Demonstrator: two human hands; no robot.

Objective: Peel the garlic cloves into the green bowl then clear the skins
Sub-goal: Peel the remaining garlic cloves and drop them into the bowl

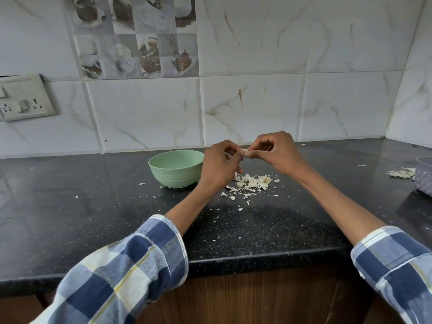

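- Writing or brand marks: none can be read anywhere in the frame; the patterned wall tiles (135, 36) at the upper left are showing coffee cups and beans only.
- Hands: two are showing, meeting just above the centre of the frame, over the black speckled worktop (70, 206).
- The left hand (218, 168) is curling its fingers and pinching one small pale garlic clove (244, 151) at its fingertips.
- The right hand (278, 152) is pinching the same clove from the other side, thumb and forefinger closing on it; the two hands are touching at the clove.
- One green bowl (175, 168) is standing upright on the worktop just left of the left hand; the wrist is covering its right edge. What is lying inside cannot be told from here.
- One main heap of garlic skins (253, 182) is lying on the worktop below the hands, just right of the bowl, with loose flakes scattering toward the front edge.
- A second, smaller heap of skins (402, 173) is lying at the far right, beside a partly cropped container (424, 181) at the frame edge.
- One switch and socket plate (23, 99) is sitting on the wall at the left.
- Two blue checked sleeves (121, 267) are filling the lower corners.
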